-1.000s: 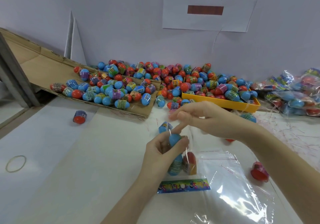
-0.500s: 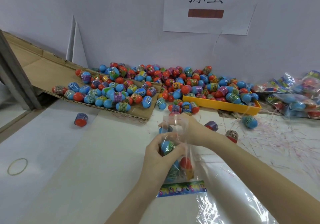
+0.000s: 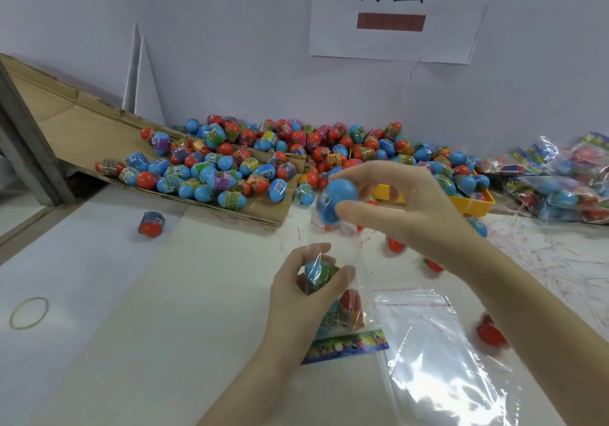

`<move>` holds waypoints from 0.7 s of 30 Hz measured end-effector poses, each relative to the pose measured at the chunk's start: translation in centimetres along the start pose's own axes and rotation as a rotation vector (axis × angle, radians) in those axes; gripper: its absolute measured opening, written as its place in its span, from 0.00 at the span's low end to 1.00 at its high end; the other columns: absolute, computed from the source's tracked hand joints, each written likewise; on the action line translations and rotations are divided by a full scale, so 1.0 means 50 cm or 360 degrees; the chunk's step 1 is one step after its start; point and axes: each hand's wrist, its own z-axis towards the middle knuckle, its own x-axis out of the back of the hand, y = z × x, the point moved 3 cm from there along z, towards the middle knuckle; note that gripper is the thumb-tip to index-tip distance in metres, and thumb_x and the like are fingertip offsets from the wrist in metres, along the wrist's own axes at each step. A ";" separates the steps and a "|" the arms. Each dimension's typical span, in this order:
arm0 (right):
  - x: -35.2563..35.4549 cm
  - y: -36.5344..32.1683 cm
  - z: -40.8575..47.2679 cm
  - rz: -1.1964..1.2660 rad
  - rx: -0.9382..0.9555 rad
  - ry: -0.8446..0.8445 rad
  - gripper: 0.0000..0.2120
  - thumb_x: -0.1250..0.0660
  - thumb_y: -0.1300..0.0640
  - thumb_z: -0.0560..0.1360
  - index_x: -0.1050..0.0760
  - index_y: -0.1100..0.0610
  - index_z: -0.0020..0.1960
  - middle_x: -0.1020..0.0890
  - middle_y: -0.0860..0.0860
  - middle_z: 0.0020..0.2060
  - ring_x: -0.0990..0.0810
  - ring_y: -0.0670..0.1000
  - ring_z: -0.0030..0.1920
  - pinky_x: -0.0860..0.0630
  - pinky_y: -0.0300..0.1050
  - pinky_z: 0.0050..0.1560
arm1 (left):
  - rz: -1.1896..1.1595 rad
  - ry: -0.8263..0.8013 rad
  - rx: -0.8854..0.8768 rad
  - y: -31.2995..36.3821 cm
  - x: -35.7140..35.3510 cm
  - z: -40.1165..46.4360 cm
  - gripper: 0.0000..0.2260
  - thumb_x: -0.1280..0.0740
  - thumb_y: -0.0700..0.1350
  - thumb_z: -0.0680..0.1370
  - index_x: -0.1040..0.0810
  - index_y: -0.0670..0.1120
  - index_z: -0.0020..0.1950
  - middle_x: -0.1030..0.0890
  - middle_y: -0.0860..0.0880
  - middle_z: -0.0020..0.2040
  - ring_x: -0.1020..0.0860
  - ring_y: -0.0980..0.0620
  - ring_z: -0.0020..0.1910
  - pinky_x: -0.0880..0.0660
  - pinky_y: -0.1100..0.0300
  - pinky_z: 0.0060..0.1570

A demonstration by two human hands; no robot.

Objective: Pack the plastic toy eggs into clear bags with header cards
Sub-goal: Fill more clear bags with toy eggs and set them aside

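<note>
My left hand (image 3: 303, 297) grips a clear bag (image 3: 349, 307) upright at table centre, fingers curled round a blue egg inside it. More eggs sit lower in the bag, above its colourful header card (image 3: 346, 346). My right hand (image 3: 398, 205) holds a blue toy egg (image 3: 336, 200) in its fingertips, above and behind the bag's open mouth. A large heap of red and blue toy eggs (image 3: 263, 162) lies along the wall.
A cardboard flap (image 3: 66, 122) slopes down at left under part of the heap. A yellow tray (image 3: 471, 205) sits behind my right hand. Packed bags (image 3: 560, 178) pile at right. Empty clear bags (image 3: 445, 359) lie front right, loose eggs (image 3: 151, 224) and a rubber band (image 3: 29, 312) nearby.
My right hand left the bag's mouth, reached toward the heap and came up holding a blue egg. The left hand kept its grip on the bag.
</note>
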 end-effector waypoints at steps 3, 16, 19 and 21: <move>-0.007 -0.011 -0.006 -0.0352 0.0032 -0.0127 0.14 0.33 0.53 0.70 0.29 0.37 0.51 0.24 0.36 0.41 0.28 0.39 0.48 0.35 0.35 0.54 | 0.0013 0.0001 -0.0024 0.002 0.000 0.000 0.11 0.26 0.42 0.68 0.22 0.53 0.47 0.19 0.57 0.36 0.20 0.62 0.36 0.25 0.71 0.35; 0.022 0.020 0.009 -0.1055 0.0064 -0.0617 0.14 0.35 0.53 0.75 0.26 0.43 0.59 0.34 0.34 0.50 0.43 0.42 0.52 0.51 0.39 0.47 | -0.0122 -0.0040 0.0001 0.015 -0.003 -0.001 0.11 0.28 0.45 0.66 0.22 0.52 0.47 0.18 0.61 0.38 0.18 0.62 0.39 0.26 0.73 0.34; 0.019 0.024 0.009 -0.1090 0.0097 -0.0653 0.16 0.35 0.56 0.75 0.28 0.41 0.60 0.35 0.36 0.53 0.45 0.40 0.52 0.52 0.38 0.46 | -0.0124 -0.0076 0.0020 0.014 -0.004 -0.001 0.10 0.28 0.45 0.67 0.22 0.52 0.47 0.17 0.58 0.37 0.18 0.61 0.39 0.25 0.72 0.33; 0.019 0.028 0.010 -0.1068 0.0078 -0.0706 0.16 0.36 0.57 0.76 0.29 0.39 0.59 0.36 0.36 0.54 0.46 0.40 0.54 0.52 0.38 0.48 | -0.0109 -0.0067 0.0019 0.015 -0.005 -0.002 0.11 0.28 0.48 0.65 0.22 0.53 0.46 0.17 0.54 0.39 0.18 0.59 0.40 0.25 0.72 0.34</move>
